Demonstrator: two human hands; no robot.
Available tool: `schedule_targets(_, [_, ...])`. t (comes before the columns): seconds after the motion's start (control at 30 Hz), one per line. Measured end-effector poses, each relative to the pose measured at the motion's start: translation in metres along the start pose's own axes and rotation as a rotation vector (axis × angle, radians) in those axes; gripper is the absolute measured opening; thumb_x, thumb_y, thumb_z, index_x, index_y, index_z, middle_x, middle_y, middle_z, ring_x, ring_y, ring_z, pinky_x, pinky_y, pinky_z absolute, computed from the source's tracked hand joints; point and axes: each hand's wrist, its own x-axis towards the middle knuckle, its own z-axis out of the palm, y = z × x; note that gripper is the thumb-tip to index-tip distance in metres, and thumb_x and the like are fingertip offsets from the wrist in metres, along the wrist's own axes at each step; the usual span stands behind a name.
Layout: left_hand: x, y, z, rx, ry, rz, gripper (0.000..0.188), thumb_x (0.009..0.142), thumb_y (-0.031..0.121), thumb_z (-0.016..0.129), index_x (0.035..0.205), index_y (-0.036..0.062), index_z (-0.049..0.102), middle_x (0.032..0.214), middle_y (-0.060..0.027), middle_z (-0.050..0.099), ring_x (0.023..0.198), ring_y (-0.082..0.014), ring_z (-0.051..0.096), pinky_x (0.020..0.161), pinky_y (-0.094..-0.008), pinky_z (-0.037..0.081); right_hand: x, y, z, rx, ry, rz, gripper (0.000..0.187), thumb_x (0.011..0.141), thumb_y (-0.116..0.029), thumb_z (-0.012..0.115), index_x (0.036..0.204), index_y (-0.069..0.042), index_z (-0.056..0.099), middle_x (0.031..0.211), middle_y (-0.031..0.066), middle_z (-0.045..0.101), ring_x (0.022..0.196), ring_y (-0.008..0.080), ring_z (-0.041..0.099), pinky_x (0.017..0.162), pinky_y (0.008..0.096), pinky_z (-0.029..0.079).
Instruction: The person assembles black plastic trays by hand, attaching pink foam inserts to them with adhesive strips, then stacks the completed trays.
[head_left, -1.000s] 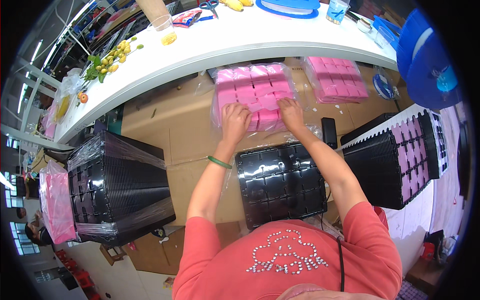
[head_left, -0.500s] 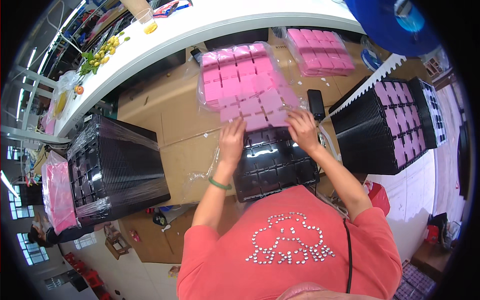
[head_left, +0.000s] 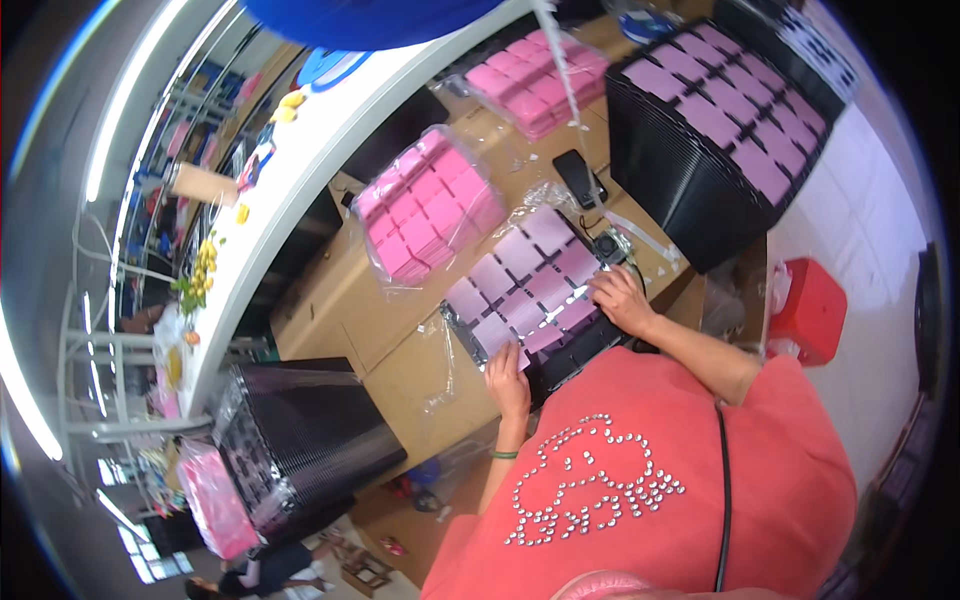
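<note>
A thin pink sheet (head_left: 500, 286) with cross-shaped slots lies over a black slotted plastic tray (head_left: 560, 366) in front of me, leaving the tray's near edge uncovered. My left hand (head_left: 508, 382) is closed at the sheet's near left corner, its fingers pressed together on the edge. At the near right edge, my right hand (head_left: 622, 302) has its fingers bent onto the sheet. The undersides of both hands are hidden. Beyond the tray sits a plastic-wrapped stack of pink sheets (head_left: 428, 208).
A tall stack of black trays (head_left: 665, 165) topped with pink stands at the right, another wrapped stack (head_left: 310, 420) at the left. A black phone-like object (head_left: 578, 180) and a small camera-like device (head_left: 610, 245) lie near the sheet. A white shelf (head_left: 300, 145) runs along the back.
The pink sheet has come down from the far stack onto the black tray, both hands moving nearer with it. The whole view has turned and shifted right.
</note>
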Motion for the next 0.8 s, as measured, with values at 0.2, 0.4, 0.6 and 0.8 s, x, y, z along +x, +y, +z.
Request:
schedule_targets(0.2, [-0.012, -0.002, 0.001, 0.023, -0.008, -0.03, 0.045, 0.076, -0.004, 0.058, 0.118, 0.0089, 0.067, 0.125, -0.0118, 0.064, 0.114, -0.0304, 0.058, 0.104, -0.0449, 0.04, -0.011, 0.011, -0.006, 0.027, 0.043, 0.012, 0.02, 0.071, -0.011, 0.072, 0.09, -0.01, 0.065, 0.109, 0.003, 0.064, 0.118, 0.0234, 0.053, 0.111, 0.05, 0.034])
schedule_targets(0.4, [-0.012, -0.002, -0.001, 0.019, -0.009, -0.054, 0.048, 0.074, -0.005, 0.057, 0.119, 0.0092, 0.067, 0.126, -0.0107, 0.063, 0.117, -0.0309, 0.056, 0.105, -0.0449, 0.038, -0.026, 0.008, -0.015, 0.07, 0.018, -0.013, 0.021, 0.07, -0.012, 0.073, 0.09, -0.011, 0.065, 0.109, 0.0029, 0.064, 0.118, 0.0232, 0.053, 0.111, 0.0505, 0.034])
schedule_targets(0.6, [-0.021, -0.003, -0.008, 0.011, -0.01, -0.053, 0.046, 0.073, -0.004, 0.058, 0.117, 0.0082, 0.067, 0.124, -0.011, 0.063, 0.116, -0.0311, 0.056, 0.104, -0.0462, 0.038, -0.029, -0.002, -0.021, 0.105, -0.048, -0.042, 0.023, 0.072, -0.012, 0.073, 0.094, -0.01, 0.066, 0.111, 0.0028, 0.062, 0.119, 0.0233, 0.052, 0.112, 0.0501, 0.033])
schedule_targets(0.8, [-0.034, 0.001, -0.018, -0.012, 0.03, -0.035, 0.043, 0.074, -0.004, 0.062, 0.114, 0.009, 0.068, 0.122, -0.0103, 0.065, 0.114, -0.0299, 0.057, 0.102, -0.0461, 0.039, -0.032, -0.008, -0.024, 0.125, -0.029, -0.065, 0.011, 0.079, -0.014, 0.071, 0.088, -0.009, 0.068, 0.106, 0.002, 0.064, 0.117, 0.022, 0.053, 0.11, 0.0485, 0.033])
